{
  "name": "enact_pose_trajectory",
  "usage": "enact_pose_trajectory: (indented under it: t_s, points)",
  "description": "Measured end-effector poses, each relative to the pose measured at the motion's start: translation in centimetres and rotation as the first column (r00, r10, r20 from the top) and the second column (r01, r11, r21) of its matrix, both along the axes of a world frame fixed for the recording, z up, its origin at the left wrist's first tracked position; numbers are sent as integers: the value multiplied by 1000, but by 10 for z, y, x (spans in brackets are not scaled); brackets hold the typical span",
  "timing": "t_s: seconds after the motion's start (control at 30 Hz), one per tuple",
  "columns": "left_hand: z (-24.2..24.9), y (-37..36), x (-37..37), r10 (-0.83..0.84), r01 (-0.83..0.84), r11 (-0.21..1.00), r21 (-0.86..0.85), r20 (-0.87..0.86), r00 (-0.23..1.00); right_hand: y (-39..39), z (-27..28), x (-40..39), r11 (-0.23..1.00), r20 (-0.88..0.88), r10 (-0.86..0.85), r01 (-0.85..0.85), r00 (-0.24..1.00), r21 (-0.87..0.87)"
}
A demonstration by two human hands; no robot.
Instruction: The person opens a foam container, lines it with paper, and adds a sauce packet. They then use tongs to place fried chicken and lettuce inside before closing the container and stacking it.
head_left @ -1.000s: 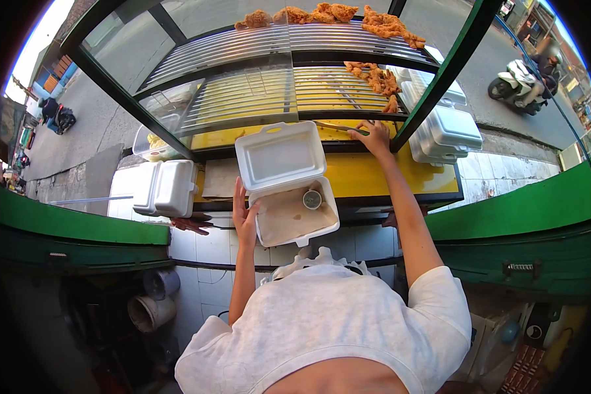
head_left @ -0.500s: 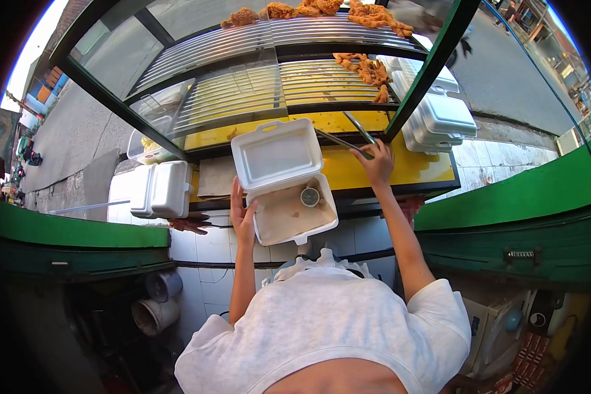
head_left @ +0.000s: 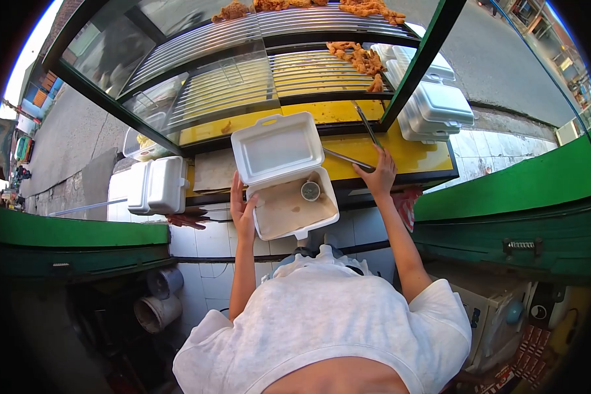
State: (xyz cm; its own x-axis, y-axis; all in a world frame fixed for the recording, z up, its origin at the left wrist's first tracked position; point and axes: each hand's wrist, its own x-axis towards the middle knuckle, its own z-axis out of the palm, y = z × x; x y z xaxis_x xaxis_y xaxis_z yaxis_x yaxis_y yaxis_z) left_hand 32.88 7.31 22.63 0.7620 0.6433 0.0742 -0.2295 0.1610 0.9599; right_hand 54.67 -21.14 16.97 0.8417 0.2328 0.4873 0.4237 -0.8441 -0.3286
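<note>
My left hand (head_left: 242, 211) grips the left side of an open white foam takeaway box (head_left: 277, 149), its thumb over the rim. The lid leans back towards the display case. Brown paper (head_left: 279, 215) lines the base, and a small cup (head_left: 310, 191) with dark contents sits at its right end. To the right of the box, my right hand (head_left: 382, 175) holds metal tongs (head_left: 366, 126). Their two arms are spread wide and point towards the case, with nothing between the tips. Pieces of fried chicken (head_left: 361, 59) lie on the case's lower rack, beyond the tongs.
More fried chicken (head_left: 371, 10) lies on the upper rack (head_left: 197, 56). A green post (head_left: 423, 62) frames the case on the right. Closed foam boxes are stacked at right (head_left: 440, 105), and others (head_left: 165, 184) stand at left. Green counters (head_left: 505, 180) flank me.
My right hand has shifted slightly, and the tongs' arms have spread wider apart. The view has tilted a little; my left hand keeps its hold on the box.
</note>
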Motion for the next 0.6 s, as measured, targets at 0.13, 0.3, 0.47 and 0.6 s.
enact_pose_trajectory:
  t_s: [0.13,0.3,0.47,0.6]
  points:
    - [4,-1,-3,13,-13,1000,4,-10,1000,24,3,12,992,-62,1,-9,998,-125]
    - [6,-3,-6,21,-21,999,25,-2,1000,51,17,24,977,-114,19,-43,993,-211]
    - [4,-4,-10,19,-19,1000,-3,0,1000,43,15,36,975,-195,147,-175,970,-136]
    - [5,-5,-11,23,-22,999,29,-18,1000,23,5,34,972,-152,222,-230,963,-39]
